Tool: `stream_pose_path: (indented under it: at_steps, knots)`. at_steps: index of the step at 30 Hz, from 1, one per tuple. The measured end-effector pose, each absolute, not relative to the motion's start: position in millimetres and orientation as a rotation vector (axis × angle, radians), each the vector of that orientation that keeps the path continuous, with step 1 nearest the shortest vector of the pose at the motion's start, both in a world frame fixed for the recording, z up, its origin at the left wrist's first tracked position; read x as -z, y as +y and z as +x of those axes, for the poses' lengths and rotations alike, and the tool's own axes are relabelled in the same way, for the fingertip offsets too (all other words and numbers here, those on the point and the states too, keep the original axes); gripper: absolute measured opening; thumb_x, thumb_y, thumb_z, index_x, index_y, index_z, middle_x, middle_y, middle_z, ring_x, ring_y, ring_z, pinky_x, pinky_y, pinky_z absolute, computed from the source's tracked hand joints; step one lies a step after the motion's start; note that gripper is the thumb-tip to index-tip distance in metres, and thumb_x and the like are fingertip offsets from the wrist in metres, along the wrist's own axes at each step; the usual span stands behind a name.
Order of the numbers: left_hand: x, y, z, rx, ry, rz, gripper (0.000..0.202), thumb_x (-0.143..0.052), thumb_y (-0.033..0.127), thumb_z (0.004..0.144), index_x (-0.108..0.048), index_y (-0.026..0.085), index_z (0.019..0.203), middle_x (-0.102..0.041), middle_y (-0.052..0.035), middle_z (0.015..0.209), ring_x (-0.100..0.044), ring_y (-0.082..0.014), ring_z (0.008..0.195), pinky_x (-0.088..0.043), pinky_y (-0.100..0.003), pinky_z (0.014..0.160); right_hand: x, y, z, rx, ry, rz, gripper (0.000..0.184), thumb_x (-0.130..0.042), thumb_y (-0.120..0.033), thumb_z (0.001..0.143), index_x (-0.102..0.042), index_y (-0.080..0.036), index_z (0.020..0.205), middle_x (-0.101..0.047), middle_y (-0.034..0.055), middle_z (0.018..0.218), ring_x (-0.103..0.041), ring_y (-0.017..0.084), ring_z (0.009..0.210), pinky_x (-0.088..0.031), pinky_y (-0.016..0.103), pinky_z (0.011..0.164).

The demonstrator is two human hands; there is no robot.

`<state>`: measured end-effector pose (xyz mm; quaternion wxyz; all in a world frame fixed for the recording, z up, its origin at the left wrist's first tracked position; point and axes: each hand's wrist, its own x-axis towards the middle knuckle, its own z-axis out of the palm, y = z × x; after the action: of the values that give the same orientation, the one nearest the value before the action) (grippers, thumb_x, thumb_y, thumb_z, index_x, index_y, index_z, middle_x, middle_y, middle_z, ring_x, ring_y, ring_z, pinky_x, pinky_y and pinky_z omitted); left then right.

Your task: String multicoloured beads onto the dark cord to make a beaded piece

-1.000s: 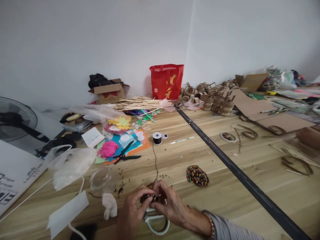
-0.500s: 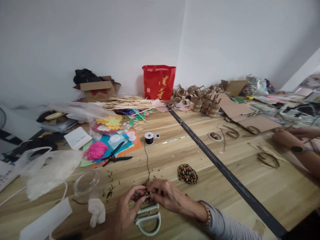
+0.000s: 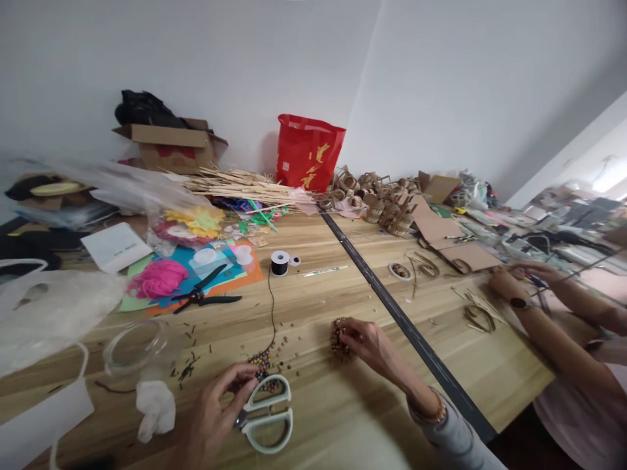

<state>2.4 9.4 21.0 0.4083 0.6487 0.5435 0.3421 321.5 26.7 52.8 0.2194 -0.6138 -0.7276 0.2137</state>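
Note:
My left hand [image 3: 223,401] is closed in a pinch beside a pile of small coloured beads [image 3: 259,359]. A black cord [image 3: 273,313] runs down from its spool [image 3: 279,264] into the beads by these fingertips; the pinched part is mostly hidden. Scissors with pale green handles [image 3: 269,434] lie right against the left hand, their blades out of sight. Reaching out to the right, my right hand [image 3: 365,343] has its fingers curled on a bundle of bead strings [image 3: 337,339], covering much of it.
Black-handled pliers [image 3: 206,295] and pink yarn [image 3: 159,277] lie on coloured sheets at left. A crumpled tissue [image 3: 155,408] and plastic ring [image 3: 134,346] are nearer. A dark strip [image 3: 392,297] crosses the table. Another person's hands [image 3: 507,287] work at right. A red bag [image 3: 308,153] stands behind.
My right hand has left my left hand and moved right onto the bundle of bead strings. My left hand stays by the bead pile and scissors. The view has turned somewhat to the right.

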Motion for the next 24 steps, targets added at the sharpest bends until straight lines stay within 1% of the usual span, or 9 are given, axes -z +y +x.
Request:
stream_pose_path:
  at_steps: [1, 2, 4, 6, 9, 14, 18, 24]
  knots:
    - [-21, 9, 3, -0.905, 1.387, 1.623, 0.028, -0.059, 0.045, 0.076, -0.073, 0.021, 0.083, -0.078, -0.0045, 0.079, -0.072, -0.0225, 0.071, -0.058, -0.026, 0.064, -50, 27, 327, -0.522, -2.022, -1.779, 0.012, -0.053, -0.02, 0.085, -0.065, -0.017, 0.086, -0.065, 0.0014, 0.066, -0.06, 0.016, 0.059, -0.037, 0.023, 0.055]
    - [-21, 9, 4, -0.886, 1.38, 1.621, 0.028, -0.06, 0.045, 0.075, -0.073, 0.021, 0.083, -0.078, -0.0046, 0.079, -0.072, -0.0228, 0.072, -0.058, -0.026, 0.064, -47, 27, 331, -0.472, -2.044, -1.833, 0.011, -0.053, -0.019, 0.085, -0.064, -0.017, 0.085, -0.066, 0.0019, 0.068, -0.061, 0.016, 0.06, -0.037, 0.023, 0.055]
    - [-19, 9, 4, -0.877, 1.394, 1.6, 0.028, -0.061, 0.046, 0.075, -0.073, 0.021, 0.083, -0.078, -0.0049, 0.082, -0.072, -0.023, 0.073, -0.058, -0.026, 0.064, -44, 26, 339, -0.32, -2.082, -1.895, 0.011, -0.052, -0.017, 0.085, -0.062, -0.017, 0.084, -0.068, 0.0045, 0.076, -0.063, 0.018, 0.067, -0.038, 0.024, 0.058]
    - [-14, 8, 3, -0.887, 1.418, 1.573, 0.028, -0.061, 0.046, 0.075, -0.073, 0.022, 0.083, -0.078, -0.0042, 0.081, -0.072, -0.0225, 0.074, -0.058, -0.025, 0.066, -43, 26, 346, -0.206, -2.12, -1.945, 0.012, -0.05, -0.019, 0.088, -0.062, -0.018, 0.086, -0.068, 0.0063, 0.082, -0.064, 0.018, 0.069, -0.037, 0.024, 0.058]
    - [-7, 8, 1, -0.884, 1.412, 1.564, 0.029, -0.06, 0.048, 0.076, -0.072, 0.023, 0.083, -0.077, -0.0034, 0.08, -0.071, -0.0222, 0.074, -0.058, -0.025, 0.066, -47, 26, 351, -0.122, -2.128, -2.007, 0.012, -0.05, -0.02, 0.089, -0.061, -0.018, 0.089, -0.068, 0.0057, 0.081, -0.063, 0.017, 0.067, -0.036, 0.024, 0.057]
    - [-1, 8, 0, -0.907, 1.413, 1.538, 0.03, -0.061, 0.05, 0.076, -0.073, 0.023, 0.083, -0.077, -0.0031, 0.082, -0.07, -0.0221, 0.075, -0.057, -0.025, 0.066, -54, 25, 348, -0.14, -2.189, -2.0, 0.009, -0.051, -0.023, 0.09, -0.06, -0.02, 0.088, -0.066, 0.003, 0.08, -0.062, 0.016, 0.068, -0.035, 0.024, 0.057]
    - [-2, 8, 2, -0.926, 1.416, 1.534, 0.031, -0.06, 0.051, 0.075, -0.073, 0.023, 0.08, -0.077, -0.0028, 0.078, -0.07, -0.0218, 0.071, -0.058, -0.025, 0.065, -56, 22, 337, -0.186, -2.298, -1.999, 0.004, -0.054, -0.018, 0.086, -0.058, -0.02, 0.085, -0.065, 0.0024, 0.081, -0.063, 0.016, 0.073, -0.035, 0.024, 0.061]
    - [-12, 6, 5, -0.914, 1.411, 1.538, 0.03, -0.061, 0.051, 0.073, -0.074, 0.024, 0.077, -0.077, -0.0027, 0.075, -0.07, -0.0222, 0.07, -0.058, -0.025, 0.064, -57, 31, 323, -0.206, -2.378, -1.929, 0.009, -0.052, -0.021, 0.091, -0.057, -0.02, 0.084, -0.064, 0.0033, 0.082, -0.062, 0.016, 0.074, -0.032, 0.024, 0.059]
